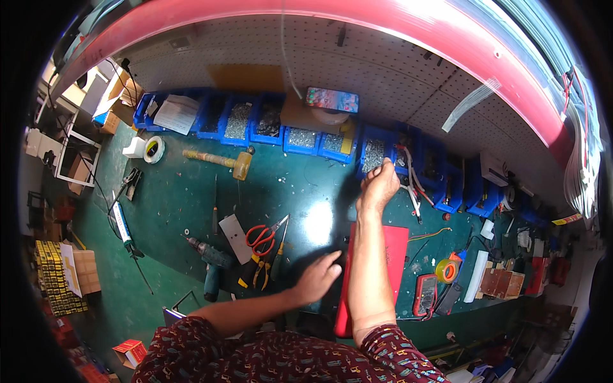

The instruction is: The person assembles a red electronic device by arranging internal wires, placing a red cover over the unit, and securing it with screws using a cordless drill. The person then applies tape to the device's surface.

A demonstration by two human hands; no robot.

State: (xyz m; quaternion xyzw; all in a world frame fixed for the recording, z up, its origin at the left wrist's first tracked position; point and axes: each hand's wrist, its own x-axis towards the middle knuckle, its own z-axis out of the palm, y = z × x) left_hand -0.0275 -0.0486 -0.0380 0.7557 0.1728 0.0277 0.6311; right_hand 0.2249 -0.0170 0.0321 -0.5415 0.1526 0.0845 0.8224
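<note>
My right hand point(378, 189) is at the front lip of a blue plastic bin point(374, 153) full of small metal fasteners. Its fingers are drawn together, and whether anything is between them cannot be made out. Beneath my right forearm lies a red metal case or panel point(398, 246), partly covered by the arm. A short red and yellow wire point(426, 235) sticks out from its right side. My left hand point(317, 281) hovers or rests just left of the red case, index finger stretched out and apparently holding nothing.
On the green bench left lie red-handled scissors point(261, 240), a cordless drill point(210, 261), pliers point(262, 272), a mallet point(225, 160) and a sealant gun point(122, 225). Right are a multimeter point(425, 294) and a tape roll point(446, 271). A phone point(332, 99) stands above the bins.
</note>
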